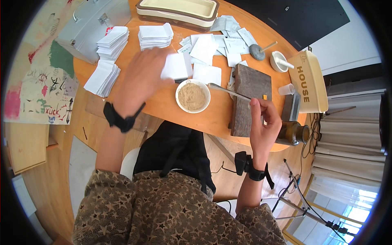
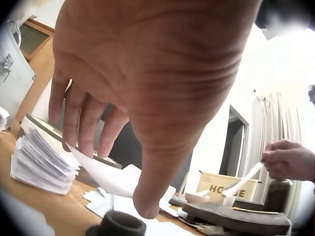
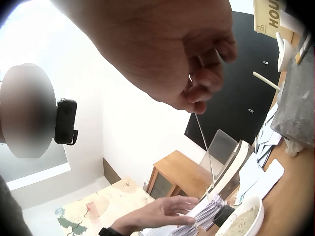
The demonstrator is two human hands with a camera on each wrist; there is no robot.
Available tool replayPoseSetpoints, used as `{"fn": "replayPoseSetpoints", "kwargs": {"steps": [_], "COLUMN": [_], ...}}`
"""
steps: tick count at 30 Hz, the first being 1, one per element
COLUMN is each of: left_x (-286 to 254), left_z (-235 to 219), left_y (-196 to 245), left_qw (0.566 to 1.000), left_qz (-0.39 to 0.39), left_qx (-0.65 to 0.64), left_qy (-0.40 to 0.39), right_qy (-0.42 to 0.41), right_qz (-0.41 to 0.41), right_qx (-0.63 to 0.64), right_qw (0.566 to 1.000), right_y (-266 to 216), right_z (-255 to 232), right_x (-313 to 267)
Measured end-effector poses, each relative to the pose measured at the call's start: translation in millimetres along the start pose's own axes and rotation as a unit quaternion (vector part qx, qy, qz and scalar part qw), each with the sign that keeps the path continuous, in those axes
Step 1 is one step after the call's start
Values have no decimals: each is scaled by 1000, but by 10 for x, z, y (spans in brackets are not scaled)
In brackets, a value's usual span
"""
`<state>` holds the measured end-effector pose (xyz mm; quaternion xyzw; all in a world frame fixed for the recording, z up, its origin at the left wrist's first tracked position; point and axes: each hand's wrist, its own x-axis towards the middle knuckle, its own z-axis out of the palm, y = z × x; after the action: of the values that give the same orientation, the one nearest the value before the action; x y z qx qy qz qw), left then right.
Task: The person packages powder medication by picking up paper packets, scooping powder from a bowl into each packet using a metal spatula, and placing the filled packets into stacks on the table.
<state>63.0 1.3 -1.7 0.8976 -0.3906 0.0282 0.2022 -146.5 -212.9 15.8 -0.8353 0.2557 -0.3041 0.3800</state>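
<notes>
My left hand (image 1: pixel 145 73), blurred in the head view, has its fingers extended beside a white paper packet (image 1: pixel 174 66). In the left wrist view, white paper (image 2: pixel 101 172) shows between the fingertips and thumb of that hand (image 2: pixel 147 83); whether they touch it, I cannot tell. A white bowl (image 1: pixel 178 98) of beige powder (image 1: pixel 192 97) stands near the table's front edge. My right hand (image 1: pixel 263 126) pinches the end of a thin metal spatula (image 1: pixel 228 91), whose far tip hangs by the bowl's upper right rim.
Stacks of white packets (image 1: pixel 155 36) stand at the back left; loose packets (image 1: pixel 234 43) lie behind the bowl. A dark wooden board (image 1: pixel 251 98) is at right, near a mortar (image 1: pixel 277 61), plastic cup (image 1: pixel 286 90), brown jar (image 1: pixel 288 134) and HOUSE box (image 1: pixel 310 81). A lidded tray (image 1: pixel 177 12) is behind.
</notes>
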Motion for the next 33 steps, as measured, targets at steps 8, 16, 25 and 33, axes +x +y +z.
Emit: {"fn": "replayPoseSetpoints", "kwargs": {"steps": [8, 16, 25, 33], "left_x": [-403, -441, -433, -435], "left_z": [87, 131, 150, 167], "left_y": [415, 477, 494, 495], "left_qw": [999, 1000, 999, 999], "left_qz": [-24, -5, -14, -6], "left_qx": [-15, -29, -34, -42], "left_qy": [-22, 0, -8, -10], "right_qy": [-11, -31, -22, -26], "right_qz": [-17, -15, -8, -11], "right_qx": [33, 9, -7, 4], "right_qw": [999, 999, 1000, 1000], "right_y": [-138, -169, -79, -38], "right_z": [59, 101, 82, 84], "right_x": [-27, -38, -32, -27]}}
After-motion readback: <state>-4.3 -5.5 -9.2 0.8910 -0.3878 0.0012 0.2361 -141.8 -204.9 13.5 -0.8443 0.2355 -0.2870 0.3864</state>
